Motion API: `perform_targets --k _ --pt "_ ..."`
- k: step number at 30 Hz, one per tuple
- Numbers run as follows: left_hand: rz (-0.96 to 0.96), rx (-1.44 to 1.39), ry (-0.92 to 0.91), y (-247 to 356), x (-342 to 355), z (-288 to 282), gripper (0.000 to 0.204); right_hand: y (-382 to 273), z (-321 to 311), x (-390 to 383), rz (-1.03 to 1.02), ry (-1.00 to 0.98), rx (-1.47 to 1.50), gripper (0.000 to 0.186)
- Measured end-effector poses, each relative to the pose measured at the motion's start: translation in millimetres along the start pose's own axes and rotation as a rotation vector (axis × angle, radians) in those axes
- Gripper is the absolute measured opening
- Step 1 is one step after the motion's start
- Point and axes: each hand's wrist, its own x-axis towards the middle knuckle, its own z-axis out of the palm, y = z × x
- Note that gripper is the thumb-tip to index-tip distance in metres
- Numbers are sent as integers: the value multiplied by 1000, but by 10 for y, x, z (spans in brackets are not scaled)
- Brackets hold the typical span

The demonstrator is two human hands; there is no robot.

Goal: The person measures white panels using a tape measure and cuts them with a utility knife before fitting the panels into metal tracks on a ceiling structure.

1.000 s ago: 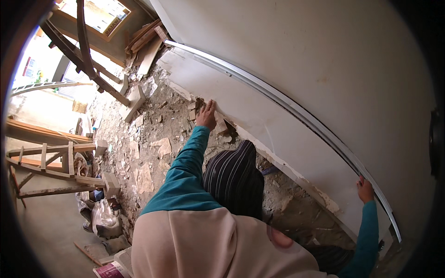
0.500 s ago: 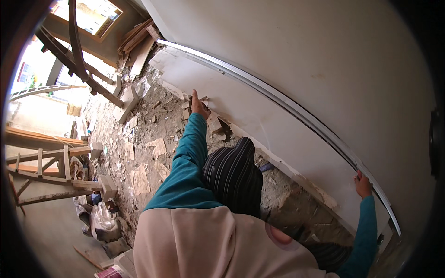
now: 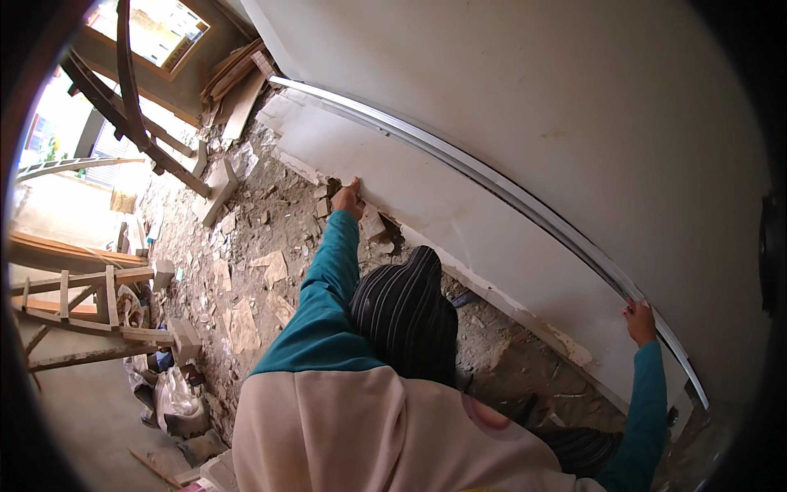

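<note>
A long pale board [image 3: 467, 213] with a chipped, crumbling near edge leans low against the wall. Along its upper side runs a bent-looking silver metal channel [image 3: 500, 168], curved by the lens. My right hand [image 3: 641, 322] pinches the channel near its right end, fingertips on its lower edge. Further left, my left hand [image 3: 348, 200] is at the board's broken near edge with the arm stretched out. Its fingers look curled and a thumb or finger points up; what they hold, if anything, is hidden.
Rubble and broken pieces [image 3: 266, 266] cover the floor. Wooden trestles [image 3: 106, 303] with pale blocks [image 3: 220, 190] at their feet stand on the left. Planks [image 3: 234, 78] lean in the far corner; a white sack [image 3: 176, 402] lies lower left. A wall [image 3: 590, 98] rises on the right.
My left hand has gone from a raised thumb and looser fingers to a more curled shape, lower against the board's edge. My right hand stays on the metal channel. The view has shifted slightly.
</note>
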Motion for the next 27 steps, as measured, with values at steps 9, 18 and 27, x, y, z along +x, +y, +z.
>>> perform_targets --k 9,18,27 --pt "-34 -171 -159 -41 -185 5 50 343 -163 -134 -9 73 370 41" --pt "31 -325 -297 185 -283 338 57 401 -490 -625 166 195 352 56" --pt "72 -634 -427 351 -315 1157 58 635 -1273 -929 129 670 406 34"
